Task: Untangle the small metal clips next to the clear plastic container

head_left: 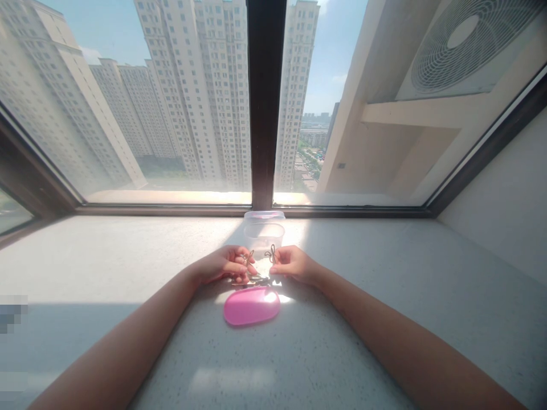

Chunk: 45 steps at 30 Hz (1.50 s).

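My left hand [233,265] is closed, its fingertips pinching a thin brown looped piece [249,258], possibly cord or wire. Opposite it, my right hand [293,265] pinches another thin brown looped piece [272,254] with several small loops. A narrow gap separates the two pieces. Below the fingers lie several small slender items [258,280], shiny in the sunlight and too small to name. Nearer to me a pink oval lid or shallow dish [252,306] rests flat. Just behind the hands stands a clear plastic container [265,219], partly hidden by glare.
Everything rests on a pale speckled windowsill [265,364]. Along its far edge runs the dark window frame [171,210], with an upright post [265,102] in the middle. A white wall [504,210] closes the right side. Towers and an air-conditioner unit [461,45] are outside.
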Tool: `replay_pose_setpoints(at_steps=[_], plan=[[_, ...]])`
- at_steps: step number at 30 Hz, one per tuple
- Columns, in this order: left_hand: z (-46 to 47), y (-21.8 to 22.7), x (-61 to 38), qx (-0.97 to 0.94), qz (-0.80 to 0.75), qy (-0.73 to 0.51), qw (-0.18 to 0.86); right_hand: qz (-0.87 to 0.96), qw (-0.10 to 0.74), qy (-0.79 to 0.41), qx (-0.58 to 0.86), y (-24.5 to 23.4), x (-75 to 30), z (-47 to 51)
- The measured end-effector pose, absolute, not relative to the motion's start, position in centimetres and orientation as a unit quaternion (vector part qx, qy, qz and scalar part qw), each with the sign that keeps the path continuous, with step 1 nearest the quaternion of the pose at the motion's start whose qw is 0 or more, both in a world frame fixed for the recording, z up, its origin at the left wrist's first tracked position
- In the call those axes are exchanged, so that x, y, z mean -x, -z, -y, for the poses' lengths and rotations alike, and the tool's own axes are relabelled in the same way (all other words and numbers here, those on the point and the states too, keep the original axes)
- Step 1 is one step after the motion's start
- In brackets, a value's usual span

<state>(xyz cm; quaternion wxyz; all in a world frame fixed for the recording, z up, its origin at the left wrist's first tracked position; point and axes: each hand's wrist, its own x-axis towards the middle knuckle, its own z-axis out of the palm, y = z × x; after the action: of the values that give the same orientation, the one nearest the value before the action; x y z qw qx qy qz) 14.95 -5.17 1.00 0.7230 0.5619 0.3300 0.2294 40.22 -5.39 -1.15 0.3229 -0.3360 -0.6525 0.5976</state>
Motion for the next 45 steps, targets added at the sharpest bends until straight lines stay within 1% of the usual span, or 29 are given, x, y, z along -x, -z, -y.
replay_pose_setpoints(at_steps=[28,45], plan=[[5.15,-0.88,-14.96,-0.566,-0.327,-0.231,0.72,0.659,0.314,-0.594,0.34,0.56,-40.2,5.7],[5.05,-0.76,-14.89,-0.581,-0.315,-0.233,0.713,0.668,0.314,-0.587,0.332,1.24,-40.35,5.42]])
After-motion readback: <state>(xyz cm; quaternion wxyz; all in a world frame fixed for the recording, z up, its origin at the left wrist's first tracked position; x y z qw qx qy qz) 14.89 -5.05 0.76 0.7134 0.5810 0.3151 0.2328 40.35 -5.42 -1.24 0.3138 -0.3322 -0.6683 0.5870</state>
